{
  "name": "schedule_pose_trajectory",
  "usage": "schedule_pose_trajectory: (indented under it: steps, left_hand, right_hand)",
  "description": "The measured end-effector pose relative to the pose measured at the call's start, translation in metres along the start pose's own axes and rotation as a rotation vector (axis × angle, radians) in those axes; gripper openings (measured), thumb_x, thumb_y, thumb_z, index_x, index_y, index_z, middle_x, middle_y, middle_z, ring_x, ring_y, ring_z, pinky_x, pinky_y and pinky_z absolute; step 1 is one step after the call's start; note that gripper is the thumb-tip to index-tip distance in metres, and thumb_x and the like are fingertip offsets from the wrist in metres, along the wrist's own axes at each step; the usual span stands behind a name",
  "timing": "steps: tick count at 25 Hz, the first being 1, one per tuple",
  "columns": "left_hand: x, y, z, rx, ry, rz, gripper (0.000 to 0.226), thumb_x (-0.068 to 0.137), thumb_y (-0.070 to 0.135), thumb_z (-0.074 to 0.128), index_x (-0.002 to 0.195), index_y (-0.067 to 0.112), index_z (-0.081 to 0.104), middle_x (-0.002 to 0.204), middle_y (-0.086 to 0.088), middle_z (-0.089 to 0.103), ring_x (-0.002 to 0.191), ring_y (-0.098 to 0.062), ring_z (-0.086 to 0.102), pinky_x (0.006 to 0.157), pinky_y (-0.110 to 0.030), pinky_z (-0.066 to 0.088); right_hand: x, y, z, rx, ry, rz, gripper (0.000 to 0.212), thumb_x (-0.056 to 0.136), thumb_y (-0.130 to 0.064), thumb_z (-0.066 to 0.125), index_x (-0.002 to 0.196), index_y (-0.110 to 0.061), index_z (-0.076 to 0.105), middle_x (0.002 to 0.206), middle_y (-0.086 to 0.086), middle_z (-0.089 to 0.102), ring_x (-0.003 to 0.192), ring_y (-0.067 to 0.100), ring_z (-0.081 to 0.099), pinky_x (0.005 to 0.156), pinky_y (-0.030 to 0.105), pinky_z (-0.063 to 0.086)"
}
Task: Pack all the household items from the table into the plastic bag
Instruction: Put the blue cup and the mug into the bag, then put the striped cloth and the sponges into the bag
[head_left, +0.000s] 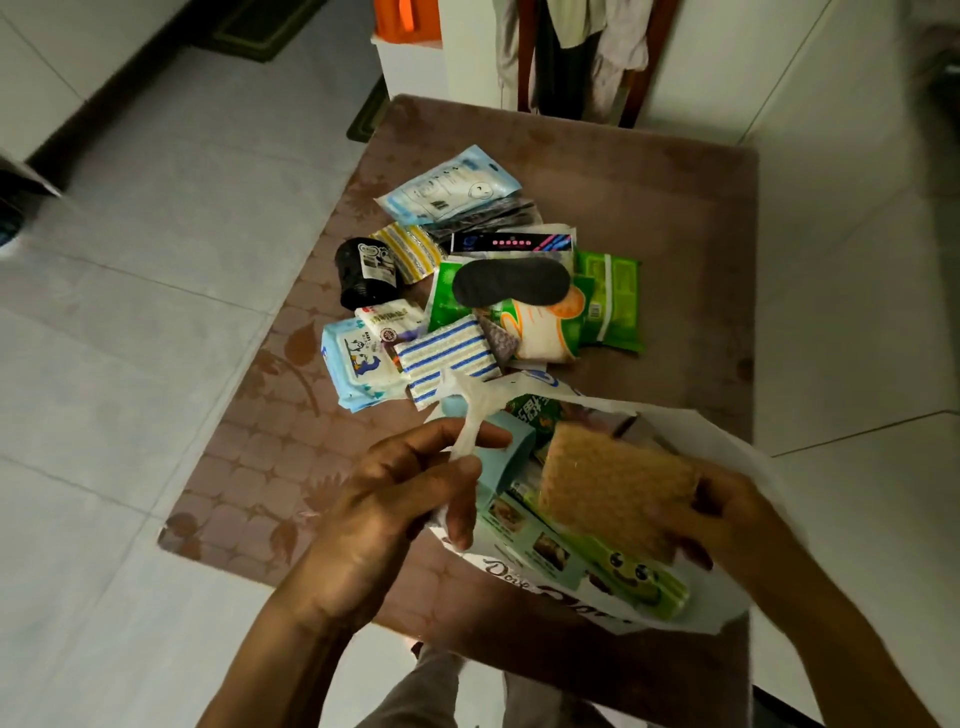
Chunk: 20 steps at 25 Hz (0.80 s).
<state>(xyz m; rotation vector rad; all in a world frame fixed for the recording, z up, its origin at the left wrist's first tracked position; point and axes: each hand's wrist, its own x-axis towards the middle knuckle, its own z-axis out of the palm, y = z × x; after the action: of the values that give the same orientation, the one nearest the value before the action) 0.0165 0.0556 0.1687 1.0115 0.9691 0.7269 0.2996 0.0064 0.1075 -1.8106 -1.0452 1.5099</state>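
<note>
A white plastic bag (727, 457) lies open at the near edge of the table. My left hand (395, 499) pinches the bag's twisted handle and holds the mouth up. My right hand (727, 519) grips a tan scouring sponge (613, 478) over the bag's opening. Inside the bag I see a green and pale blue package (597, 566) and a light blue item (511, 447). On the table behind lie a blue-striped cloth (447, 358), a penguin tissue pack (353, 364), a black roll (363, 273), green packets (608, 301) and a dark insole (511, 280).
The items sit on a small brown patterned table (649, 171) surrounded by pale tiled floor (130, 312). A chair with clothes (576, 57) stands beyond the far edge. A mask packet (452, 184) lies at the back of the pile.
</note>
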Motion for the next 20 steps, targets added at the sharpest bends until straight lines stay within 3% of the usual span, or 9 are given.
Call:
schedule_pose_trajectory:
  steps: [2, 4, 7, 10, 12, 14, 18, 20]
  left_hand:
    - [-0.004, 0.006, 0.005, -0.003, -0.044, 0.018, 0.035, 0.079, 0.027, 0.061, 0.109, 0.013, 0.071, 0.056, 0.000, 0.058, 0.058, -0.017, 0.055, 0.070, -0.026, 0.051]
    - [-0.005, 0.009, 0.007, -0.086, 0.010, 0.039, 0.037, 0.079, 0.031, 0.058, 0.105, 0.011, 0.073, 0.069, -0.001, 0.069, 0.070, -0.017, 0.065, 0.074, -0.027, 0.054]
    - [0.018, -0.012, -0.013, 0.016, 0.321, -0.024, 0.037, 0.090, 0.039, 0.048, 0.098, 0.015, 0.075, 0.090, -0.008, 0.074, 0.089, -0.026, 0.068, 0.082, -0.037, 0.054]
    - [0.071, -0.058, -0.051, 0.274, 0.575, -0.136, 0.021, 0.093, 0.022, 0.056, 0.101, 0.012, 0.072, 0.097, -0.008, 0.073, 0.097, -0.033, 0.066, 0.078, -0.035, 0.054]
    - [0.118, -0.084, -0.073, 0.577, 0.534, -0.081, 0.021, 0.088, 0.009, 0.061, 0.108, 0.009, 0.069, 0.109, -0.011, 0.069, 0.102, -0.034, 0.064, 0.083, -0.033, 0.051]
    - [0.167, -0.097, -0.081, 0.884, 0.393, -0.006, 0.040, 0.084, 0.007, 0.067, 0.123, 0.009, 0.060, 0.125, -0.017, 0.061, 0.113, -0.036, 0.058, 0.095, -0.041, 0.049]
    - [0.225, -0.107, -0.086, 1.445, 0.229, -0.202, 0.080, 0.085, 0.028, 0.069, 0.150, 0.017, 0.024, 0.152, -0.017, 0.032, 0.136, -0.043, 0.031, 0.112, -0.056, 0.027]
    - [0.225, -0.112, -0.090, 1.612, 0.200, -0.265, 0.080, 0.082, 0.040, 0.070, 0.146, 0.016, 0.029, 0.144, -0.021, 0.040, 0.132, -0.043, 0.034, 0.110, -0.054, 0.028]
  right_hand:
    - [0.000, 0.020, 0.016, -0.186, -0.125, 0.048, 0.037, 0.082, -0.005, 0.069, 0.110, -0.027, 0.058, 0.099, -0.005, 0.065, 0.086, 0.008, 0.065, 0.070, 0.025, 0.056]
    - [0.005, 0.025, 0.031, -0.287, -0.093, -0.021, 0.031, 0.084, -0.019, 0.068, 0.106, -0.038, 0.055, 0.102, -0.015, 0.063, 0.087, 0.004, 0.063, 0.069, 0.022, 0.055]
    - [0.012, 0.012, 0.040, -0.239, 0.207, -0.150, 0.012, 0.086, -0.027, 0.065, 0.094, -0.035, 0.062, 0.092, -0.012, 0.067, 0.081, 0.007, 0.064, 0.067, 0.026, 0.051]
    - [0.022, 0.003, 0.040, -0.237, 0.270, -0.205, 0.008, 0.087, -0.022, 0.064, 0.092, -0.027, 0.065, 0.087, -0.009, 0.069, 0.073, 0.001, 0.062, 0.060, 0.015, 0.044]
    - [0.024, -0.002, 0.043, -0.253, 0.252, -0.229, 0.008, 0.087, -0.020, 0.064, 0.093, -0.025, 0.066, 0.086, -0.010, 0.068, 0.071, -0.001, 0.061, 0.056, 0.012, 0.043]
    - [0.023, -0.001, 0.044, -0.267, 0.258, -0.243, 0.006, 0.087, -0.020, 0.064, 0.091, -0.024, 0.066, 0.080, -0.010, 0.067, 0.068, 0.001, 0.061, 0.055, 0.011, 0.045]
    - [0.009, 0.016, 0.039, -0.267, 0.292, -0.160, 0.008, 0.086, -0.024, 0.065, 0.086, -0.033, 0.065, 0.075, -0.015, 0.067, 0.070, 0.001, 0.062, 0.058, 0.013, 0.046]
    - [-0.001, 0.026, 0.035, -0.269, 0.288, -0.120, 0.012, 0.087, -0.024, 0.065, 0.087, -0.036, 0.065, 0.076, -0.015, 0.068, 0.071, 0.000, 0.063, 0.057, 0.016, 0.049]
